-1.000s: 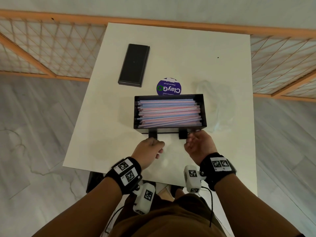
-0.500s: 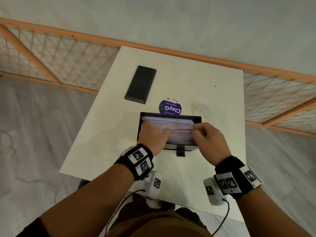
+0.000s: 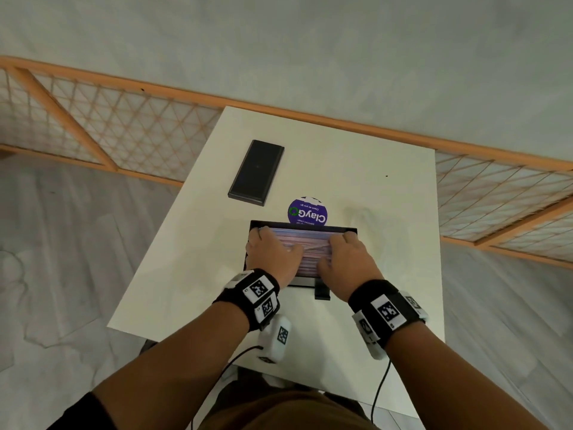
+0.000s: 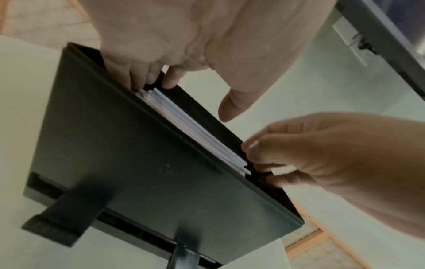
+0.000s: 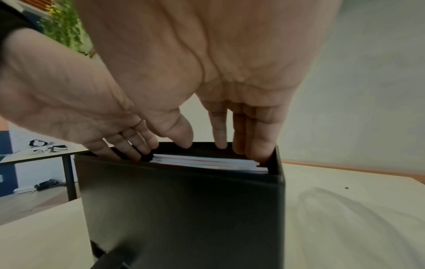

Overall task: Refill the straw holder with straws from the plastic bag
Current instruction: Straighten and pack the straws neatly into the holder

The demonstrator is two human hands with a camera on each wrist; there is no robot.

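Note:
A black straw holder (image 3: 349,228) stands on the white table (image 3: 397,290), filled with pink, blue and white straws (image 3: 305,240). My left hand (image 3: 271,249) lies over the left end of the pile and my right hand (image 3: 345,254) over the right end. In both wrist views the fingers reach straight down inside the holder's (image 4: 138,163) ends and touch the straws (image 4: 195,131) without gripping any. The right wrist view shows the straws (image 5: 207,162) level just below the rim of the holder (image 5: 184,209). The clear plastic bag (image 3: 364,217) lies flat to the holder's right.
A flat black box (image 3: 256,172) lies at the back left of the table. A round purple ClayGo label (image 3: 307,212) sits just behind the holder. An orange-framed lattice fence (image 3: 124,131) runs behind the table. The table's near edge is close to my body.
Both hands rose from the holder's front feet onto the straw pile, then spread outward to its two ends. My head moved back, so the table looks smaller.

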